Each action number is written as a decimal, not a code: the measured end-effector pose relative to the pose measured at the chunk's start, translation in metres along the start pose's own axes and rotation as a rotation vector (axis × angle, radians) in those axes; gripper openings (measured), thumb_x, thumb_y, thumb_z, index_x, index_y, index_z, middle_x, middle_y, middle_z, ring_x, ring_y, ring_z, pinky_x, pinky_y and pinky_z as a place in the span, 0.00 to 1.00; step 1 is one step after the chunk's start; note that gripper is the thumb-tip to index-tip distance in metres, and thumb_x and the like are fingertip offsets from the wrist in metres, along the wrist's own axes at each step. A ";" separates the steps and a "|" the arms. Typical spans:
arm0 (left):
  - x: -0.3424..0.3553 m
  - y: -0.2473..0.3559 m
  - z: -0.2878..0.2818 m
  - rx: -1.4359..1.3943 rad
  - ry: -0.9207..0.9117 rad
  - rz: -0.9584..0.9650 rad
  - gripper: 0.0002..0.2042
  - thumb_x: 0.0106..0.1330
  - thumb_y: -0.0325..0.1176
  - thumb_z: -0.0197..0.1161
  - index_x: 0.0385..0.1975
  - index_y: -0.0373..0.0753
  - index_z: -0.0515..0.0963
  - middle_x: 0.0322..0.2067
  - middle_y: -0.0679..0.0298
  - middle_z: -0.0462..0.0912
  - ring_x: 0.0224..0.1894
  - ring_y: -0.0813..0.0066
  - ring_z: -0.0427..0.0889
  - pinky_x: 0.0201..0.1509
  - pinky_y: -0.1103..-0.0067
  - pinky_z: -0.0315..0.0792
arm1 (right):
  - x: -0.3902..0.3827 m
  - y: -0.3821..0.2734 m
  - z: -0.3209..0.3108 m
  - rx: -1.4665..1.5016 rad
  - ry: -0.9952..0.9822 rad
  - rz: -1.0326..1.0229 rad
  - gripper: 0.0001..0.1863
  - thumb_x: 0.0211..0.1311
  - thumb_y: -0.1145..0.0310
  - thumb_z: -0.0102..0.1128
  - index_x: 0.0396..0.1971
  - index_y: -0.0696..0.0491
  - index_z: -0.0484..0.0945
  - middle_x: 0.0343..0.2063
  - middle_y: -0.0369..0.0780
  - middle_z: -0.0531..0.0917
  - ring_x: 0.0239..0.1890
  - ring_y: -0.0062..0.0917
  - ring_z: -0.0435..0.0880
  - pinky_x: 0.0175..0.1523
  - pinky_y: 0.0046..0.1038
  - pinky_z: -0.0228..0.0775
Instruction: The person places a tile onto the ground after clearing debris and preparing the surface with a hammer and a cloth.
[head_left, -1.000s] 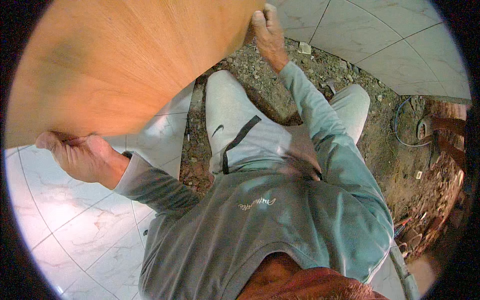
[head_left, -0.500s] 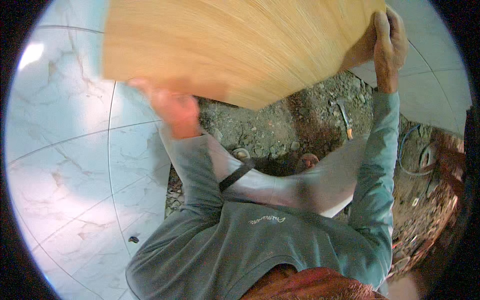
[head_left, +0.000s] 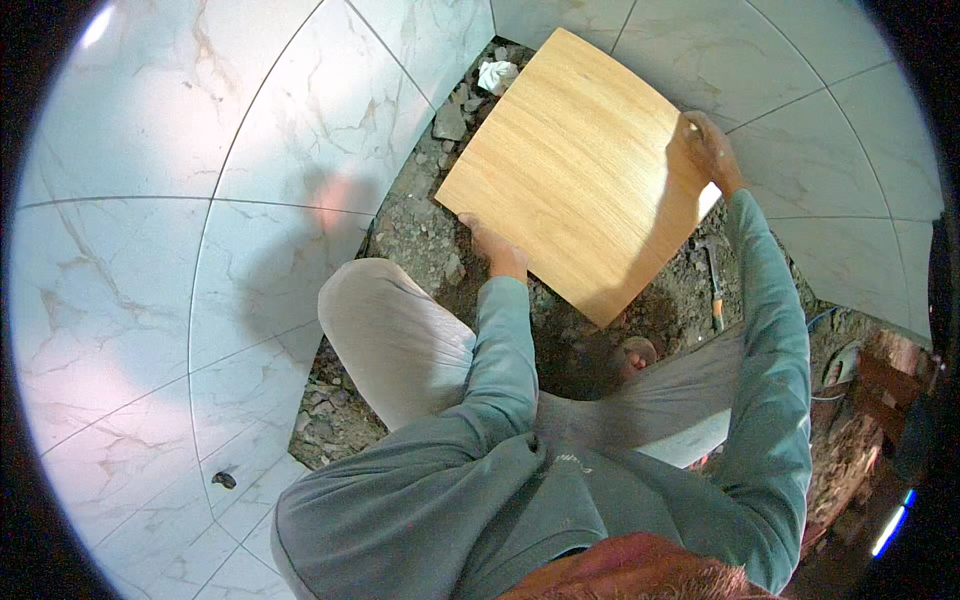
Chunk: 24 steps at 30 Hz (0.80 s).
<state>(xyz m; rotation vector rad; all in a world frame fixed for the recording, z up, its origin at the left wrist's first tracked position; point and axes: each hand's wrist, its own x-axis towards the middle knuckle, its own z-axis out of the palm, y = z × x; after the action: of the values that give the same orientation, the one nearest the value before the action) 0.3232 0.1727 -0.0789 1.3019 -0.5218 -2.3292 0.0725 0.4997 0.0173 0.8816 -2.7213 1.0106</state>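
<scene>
A square, light-brown tile with a wood-grain face (head_left: 570,170) is held between my two hands, over the rubble floor. My left hand (head_left: 494,248) grips its near left edge, with most of the fingers hidden beneath it. At the right edge, my right hand (head_left: 712,152) wraps round the side near the far right corner. The tile's near corner points toward my legs, and part of its right side lies in shadow. Whether its far edge touches the ground I cannot tell.
Marble-patterned white tiles (head_left: 290,130) line the left, with more grey-white tiles (head_left: 800,150) on the right. A hammer (head_left: 714,285) lies on the rubble (head_left: 420,215) right of the tile. A crumpled white scrap (head_left: 497,76) lies beyond the tile's left side. My bent knees flank the rubble.
The tile has gone down and away from me, turning so that one corner points at me. Both hands have kept hold of it, the left moving right. My left knee now shows.
</scene>
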 end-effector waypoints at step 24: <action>0.089 0.069 0.011 0.243 0.154 0.333 0.36 0.79 0.51 0.52 0.65 0.16 0.62 0.62 0.36 0.73 0.59 0.46 0.80 0.60 0.60 0.78 | -0.087 -0.066 0.184 0.510 0.154 0.812 0.23 0.67 0.52 0.64 0.38 0.62 0.78 0.33 0.46 0.83 0.37 0.33 0.81 0.44 0.37 0.73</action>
<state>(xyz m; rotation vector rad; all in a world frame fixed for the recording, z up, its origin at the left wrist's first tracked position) 0.2836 0.0690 -0.1010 1.3671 -0.9166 -1.9215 0.1989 0.3864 -0.1131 -0.3470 -2.7284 1.8519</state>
